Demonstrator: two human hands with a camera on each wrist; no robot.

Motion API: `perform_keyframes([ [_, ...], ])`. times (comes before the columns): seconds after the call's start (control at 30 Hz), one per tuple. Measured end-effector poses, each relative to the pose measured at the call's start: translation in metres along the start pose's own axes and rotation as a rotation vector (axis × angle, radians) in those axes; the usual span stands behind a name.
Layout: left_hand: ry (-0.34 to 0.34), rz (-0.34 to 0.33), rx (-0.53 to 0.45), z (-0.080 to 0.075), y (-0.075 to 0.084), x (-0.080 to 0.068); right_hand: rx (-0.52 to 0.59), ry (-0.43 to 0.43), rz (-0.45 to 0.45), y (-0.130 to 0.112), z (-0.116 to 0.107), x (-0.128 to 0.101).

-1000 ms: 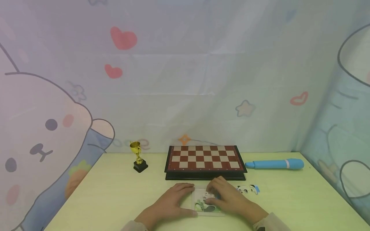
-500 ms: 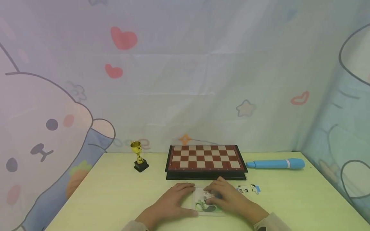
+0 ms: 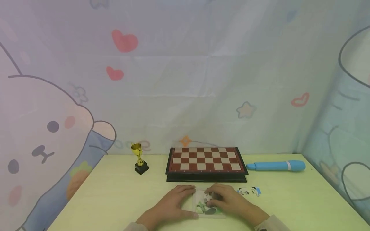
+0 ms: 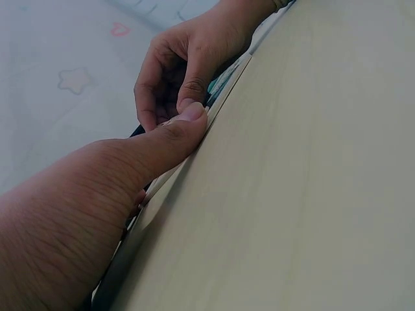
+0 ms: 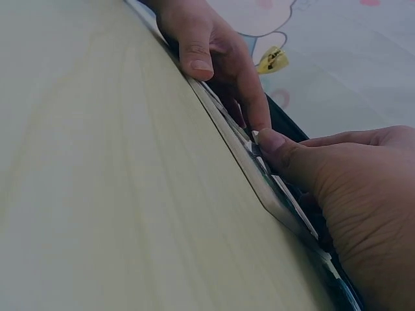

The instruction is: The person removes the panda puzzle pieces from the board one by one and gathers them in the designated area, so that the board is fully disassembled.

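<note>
A pale, flat puzzle tray (image 3: 211,216) lies in front of me, with panda picture pieces (image 3: 206,209) in green, black and white inside it. My left hand (image 3: 172,203) holds the tray's left side, thumb at the near corner and fingers at the far one. In the left wrist view, the left thumb (image 4: 172,139) lies along the tray's edge. My right hand (image 3: 231,200) reaches over the tray's right part and pinches a puzzle piece (image 3: 208,196) between thumb and fingers, low over the picture. That hand hides the tray's right side.
A loose panda puzzle piece (image 3: 249,191) lies right of the tray. Behind stands a black-framed chessboard (image 3: 206,160) with red and white squares. A small gold trophy (image 3: 139,158) is at the back left, a blue pen-shaped toy (image 3: 274,166) at the back right.
The head view has tilted slightly, so everything sits a little lower. The right fingers have shifted slightly over the puzzle; the left hand stays on the tray.
</note>
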State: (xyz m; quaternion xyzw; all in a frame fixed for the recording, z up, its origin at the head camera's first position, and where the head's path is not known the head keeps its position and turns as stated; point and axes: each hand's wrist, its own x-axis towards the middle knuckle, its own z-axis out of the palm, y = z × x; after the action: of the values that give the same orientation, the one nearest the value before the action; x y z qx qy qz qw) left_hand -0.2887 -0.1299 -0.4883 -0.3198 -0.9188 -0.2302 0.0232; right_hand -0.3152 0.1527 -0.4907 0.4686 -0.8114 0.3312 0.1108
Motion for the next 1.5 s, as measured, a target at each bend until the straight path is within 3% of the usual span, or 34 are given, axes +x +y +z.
perform_keyframes([
  [0.27, 0.008, 0.015, 0.015, -0.001, 0.001, 0.0, 0.029, 0.011, 0.019, -0.001, -0.001, -0.001],
  [0.67, -0.008, -0.016, -0.007, 0.001, 0.003, -0.003, 0.111, 0.004, 0.037, -0.003, 0.002, -0.002],
  [0.93, -0.004, -0.011, 0.008, 0.0, 0.003, -0.001, 0.099, 0.027, 0.041, -0.008, -0.002, -0.001],
  [1.27, -0.008, -0.003, 0.0, 0.001, 0.002, -0.003, 0.212, 0.102, 0.16, -0.007, -0.003, -0.006],
  [1.5, 0.013, 0.021, 0.021, -0.001, 0.003, -0.002, 0.194, 0.151, 0.213, -0.002, -0.022, -0.019],
])
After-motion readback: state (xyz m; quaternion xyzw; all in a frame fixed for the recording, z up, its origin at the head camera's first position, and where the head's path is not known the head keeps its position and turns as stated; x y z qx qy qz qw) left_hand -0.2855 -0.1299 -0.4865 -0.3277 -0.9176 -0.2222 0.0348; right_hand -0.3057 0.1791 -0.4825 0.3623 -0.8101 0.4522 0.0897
